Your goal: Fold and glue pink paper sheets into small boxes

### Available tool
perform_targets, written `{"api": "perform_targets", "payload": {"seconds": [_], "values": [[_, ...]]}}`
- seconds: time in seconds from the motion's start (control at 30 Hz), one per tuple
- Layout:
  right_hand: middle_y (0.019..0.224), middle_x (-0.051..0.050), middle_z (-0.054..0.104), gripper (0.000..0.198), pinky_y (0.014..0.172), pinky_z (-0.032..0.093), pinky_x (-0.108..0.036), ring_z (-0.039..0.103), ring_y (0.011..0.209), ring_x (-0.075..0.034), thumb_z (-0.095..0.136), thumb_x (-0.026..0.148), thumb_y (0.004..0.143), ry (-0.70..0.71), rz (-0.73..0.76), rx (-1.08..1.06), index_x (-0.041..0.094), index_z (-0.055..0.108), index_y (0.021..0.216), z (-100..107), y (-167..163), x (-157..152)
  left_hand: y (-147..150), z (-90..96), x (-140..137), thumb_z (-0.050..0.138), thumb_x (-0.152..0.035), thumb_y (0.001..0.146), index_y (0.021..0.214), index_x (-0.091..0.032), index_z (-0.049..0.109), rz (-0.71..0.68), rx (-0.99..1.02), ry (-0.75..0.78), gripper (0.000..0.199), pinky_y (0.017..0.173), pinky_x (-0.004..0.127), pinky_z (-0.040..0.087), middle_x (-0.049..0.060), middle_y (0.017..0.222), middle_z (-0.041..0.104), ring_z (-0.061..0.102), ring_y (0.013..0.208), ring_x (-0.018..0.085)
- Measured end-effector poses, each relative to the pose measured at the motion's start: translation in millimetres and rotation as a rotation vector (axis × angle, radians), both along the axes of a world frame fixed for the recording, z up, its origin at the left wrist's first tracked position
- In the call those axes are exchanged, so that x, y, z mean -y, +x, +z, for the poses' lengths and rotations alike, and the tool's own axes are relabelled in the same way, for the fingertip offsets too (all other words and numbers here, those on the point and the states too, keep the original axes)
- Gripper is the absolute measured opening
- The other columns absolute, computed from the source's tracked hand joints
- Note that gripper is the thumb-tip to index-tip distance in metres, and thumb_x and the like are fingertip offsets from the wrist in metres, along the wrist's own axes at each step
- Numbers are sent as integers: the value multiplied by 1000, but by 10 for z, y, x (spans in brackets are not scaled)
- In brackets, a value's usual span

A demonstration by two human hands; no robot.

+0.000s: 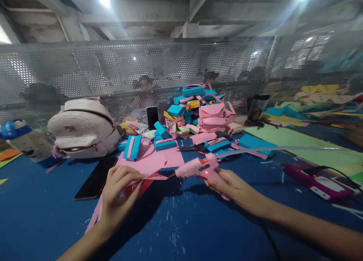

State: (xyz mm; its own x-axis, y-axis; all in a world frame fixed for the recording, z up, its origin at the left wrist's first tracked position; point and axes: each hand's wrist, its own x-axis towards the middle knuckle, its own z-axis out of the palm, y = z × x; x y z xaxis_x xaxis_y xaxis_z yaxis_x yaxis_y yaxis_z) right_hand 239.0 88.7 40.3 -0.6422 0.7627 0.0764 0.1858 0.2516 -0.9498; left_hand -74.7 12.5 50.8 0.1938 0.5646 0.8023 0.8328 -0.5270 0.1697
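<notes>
My right hand [224, 183] is wrapped round the handle of a pink glue gun [195, 168], whose small red light glows. A long clear glue stick [272, 149] sticks out of its back. The nozzle points left and is at the edge of a folded pink paper piece [155, 176]. Between thumb and fingers, my left hand [120, 191] pinches that piece above the table. Pink paper strips [95, 215] hang down behind my left wrist. Just beyond the hands lie a pink paper sheet [172, 158] and a small blue paper bag with a pink band [132, 147].
A heap of folded blue, pink and yellow paper pieces [211, 115] rises at the back. Left are a white backpack [85, 130], a dark phone [96, 179] and a bottle [31, 144]. Scissors [188, 149] lie beyond the gun; a purple power strip [317, 183] lies right.
</notes>
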Motion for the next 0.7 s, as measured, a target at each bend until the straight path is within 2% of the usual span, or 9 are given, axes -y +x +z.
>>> {"api": "perform_targets", "payload": {"seconds": [0.37,0.6,0.7], "values": [[67,3,40,49,45,28,-21,33,54,-9,49,65,88,-104,17,-36,16,56,88,9,-41,41,-29,-16,-25,64,-8,82,93,-26,68,12,11,3,22,77,37,41,0,79,69,61,76,18],[64,5,35,55,45,23,-21,30,53,-8,47,71,85,-96,-68,-62,16,54,83,6,-61,-8,-22,-10,-16,64,-7,82,93,-25,67,4,5,17,22,77,37,41,0,79,68,60,77,18],[64,4,36,53,46,24,-21,31,53,-9,48,69,86,-111,-76,-43,16,55,85,-22,-49,-29,-25,-10,-16,64,-8,82,93,-25,67,8,15,22,21,77,37,41,0,79,68,60,77,18]]}}
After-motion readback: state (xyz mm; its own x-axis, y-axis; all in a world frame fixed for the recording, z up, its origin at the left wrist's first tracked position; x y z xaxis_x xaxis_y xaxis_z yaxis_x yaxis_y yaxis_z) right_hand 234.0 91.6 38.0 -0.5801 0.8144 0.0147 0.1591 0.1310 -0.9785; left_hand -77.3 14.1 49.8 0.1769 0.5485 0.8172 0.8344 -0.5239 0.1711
